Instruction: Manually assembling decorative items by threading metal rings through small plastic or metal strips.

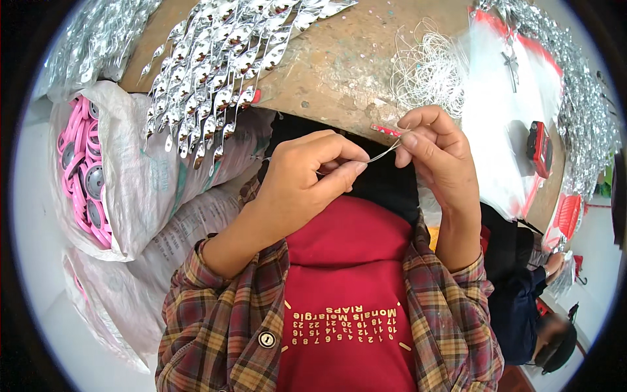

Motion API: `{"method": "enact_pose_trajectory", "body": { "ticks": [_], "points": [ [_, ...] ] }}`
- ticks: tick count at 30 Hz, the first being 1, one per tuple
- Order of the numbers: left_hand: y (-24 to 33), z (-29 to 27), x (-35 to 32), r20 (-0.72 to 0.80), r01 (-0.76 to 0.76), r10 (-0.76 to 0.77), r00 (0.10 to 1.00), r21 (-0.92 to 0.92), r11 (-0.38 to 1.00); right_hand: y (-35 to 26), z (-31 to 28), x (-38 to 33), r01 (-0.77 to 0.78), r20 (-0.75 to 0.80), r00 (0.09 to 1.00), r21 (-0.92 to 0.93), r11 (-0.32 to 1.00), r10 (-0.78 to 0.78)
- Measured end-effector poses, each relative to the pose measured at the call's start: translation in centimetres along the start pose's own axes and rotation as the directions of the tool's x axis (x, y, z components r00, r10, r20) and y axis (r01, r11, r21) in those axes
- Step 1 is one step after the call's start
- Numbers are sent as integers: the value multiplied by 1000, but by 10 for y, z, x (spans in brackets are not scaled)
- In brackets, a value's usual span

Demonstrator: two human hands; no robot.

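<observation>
The left hand point(313, 168) and the right hand point(436, 142) are raised in front of the person, at the near edge of the surface point(326, 72), with a thin whitish strand point(382, 157) running between them. Each grip is closed on it: the left thumb and forefinger pinch one part, while the right thumb and forefinger nip another, the remaining right fingers loosely curled. The short span between the hands bows slightly — it does not look pulled tight. Holding it off the surface, close to the body, probably keeps so fine a thing in sight and free of snags.

A loose tangle of white string point(428, 72) lies just beyond the right hand, perhaps left there to be within easy reach. A small red item point(385, 130) sits by the edge, partly behind the right fingers. To the left, shiny silver strips point(222, 55) spread across the surface and hang over its edge, which likely keeps their lengths side by side. Clear plastic bags point(496, 124) with red borders lie flat on the right, a red-and-black device point(539, 149) resting on them — possibly as a weight. A white sack point(140, 176) stands at the left, its mouth gaping around pink and grey pieces point(81, 163).
</observation>
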State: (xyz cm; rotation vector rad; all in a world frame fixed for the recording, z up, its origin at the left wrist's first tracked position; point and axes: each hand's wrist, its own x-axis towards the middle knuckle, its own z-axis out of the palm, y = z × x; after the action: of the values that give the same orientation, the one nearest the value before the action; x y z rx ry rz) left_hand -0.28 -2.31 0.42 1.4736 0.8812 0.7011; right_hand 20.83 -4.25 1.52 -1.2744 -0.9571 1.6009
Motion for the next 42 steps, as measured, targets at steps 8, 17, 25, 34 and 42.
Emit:
{"method": "enact_pose_trajectory", "body": {
  "ticks": [8, 17, 25, 34, 42],
  "points": [
    [-1, 3, 3, -73, 132, -134, 988, -27, 991, -5, 10, -8, 353, 21, 775, -844, 404, -632],
    [4, 4, 2, -17, 134, -137, 990, -120, 984, 4, 24, -6, 422, 211, 806, -860, 287, -553],
    [-9, 6, -1, -28, 92, -106, 994, -301, 949, 12, 32, -6, 212, -38, 976, -29, 977, -213],
    [-10, 5, -1, -63, 95, -137, 989, -447, 890, 16, 32, -2, 127, -6, 992, 52, 990, -127],
    [-8, 6, -1, -84, 97, -131, 988, -324, 941, 15, 29, -4, 84, 4, 996, 2, 997, -84]
  ]
}}
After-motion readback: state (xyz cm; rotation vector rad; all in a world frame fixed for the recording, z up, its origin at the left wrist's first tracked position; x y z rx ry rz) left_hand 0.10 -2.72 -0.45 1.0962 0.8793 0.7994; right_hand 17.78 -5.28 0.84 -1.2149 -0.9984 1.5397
